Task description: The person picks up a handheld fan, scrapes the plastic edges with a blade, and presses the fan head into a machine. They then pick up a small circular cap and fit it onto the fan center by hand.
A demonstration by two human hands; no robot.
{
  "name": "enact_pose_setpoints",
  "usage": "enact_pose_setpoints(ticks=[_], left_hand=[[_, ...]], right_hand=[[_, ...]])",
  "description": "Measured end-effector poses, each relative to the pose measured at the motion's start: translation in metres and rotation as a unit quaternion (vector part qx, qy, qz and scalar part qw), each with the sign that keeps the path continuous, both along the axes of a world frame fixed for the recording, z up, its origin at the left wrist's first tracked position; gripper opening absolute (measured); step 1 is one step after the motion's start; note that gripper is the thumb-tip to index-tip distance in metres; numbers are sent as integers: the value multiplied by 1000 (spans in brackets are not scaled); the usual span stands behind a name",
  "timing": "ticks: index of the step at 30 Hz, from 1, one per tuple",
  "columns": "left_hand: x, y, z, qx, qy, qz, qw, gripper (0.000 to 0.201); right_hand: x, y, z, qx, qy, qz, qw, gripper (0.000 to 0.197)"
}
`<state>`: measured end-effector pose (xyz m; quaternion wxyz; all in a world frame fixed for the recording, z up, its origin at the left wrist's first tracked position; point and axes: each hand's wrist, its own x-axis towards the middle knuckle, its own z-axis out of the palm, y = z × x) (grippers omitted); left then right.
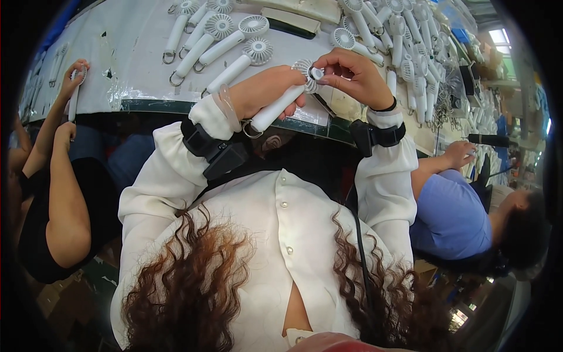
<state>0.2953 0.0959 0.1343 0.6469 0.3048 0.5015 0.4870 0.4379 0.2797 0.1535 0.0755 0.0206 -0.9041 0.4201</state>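
My left hand [261, 91] is closed around a white handheld fan [274, 111] near the table's front edge. The fan's handle slants down to the left, and a metal ring hangs from its end. At the fan's round grille, my right hand [352, 73] pinches a small round white piece with a dark rim [317, 73] between thumb and fingers. Whether that piece touches the grille I cannot tell. Just beyond my left hand lies another white fan [234, 69] with a ribbed round head.
Several more white fans [205, 44] lie at the far left, and a heap of them [410, 53] covers the right side. A dark green block [290, 24] sits at the back. One co-worker's hand [75, 76] holds a fan on the left; another co-worker [448, 205] sits at right.
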Motion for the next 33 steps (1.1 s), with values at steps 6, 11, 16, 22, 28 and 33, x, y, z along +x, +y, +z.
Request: enact_pose_setpoints(ticks=[6,11,16,22,28,33], left_hand=[[1,2,-6,6,-3,18,1000,28],[1,-3,-12,37,10,34,999,28],[1,-4,-8,50,-5,40,998,27],[-2,-3,-8,50,-18,29,998,24],[2,-3,-10,30,-53,69,996,20],[4,-1,-11,38,-55,105,992,19]], right_hand=[[0,-5,7,42,13,-16,999,21],[-3,-7,9,95,70,-4,993,20],[-3,-8,8,101,109,9,989,22],[-2,-15,12,217,160,5,963,26],[1,-31,1,298,210,-40,930,30],[2,-44,-3,375,228,-87,894,39]])
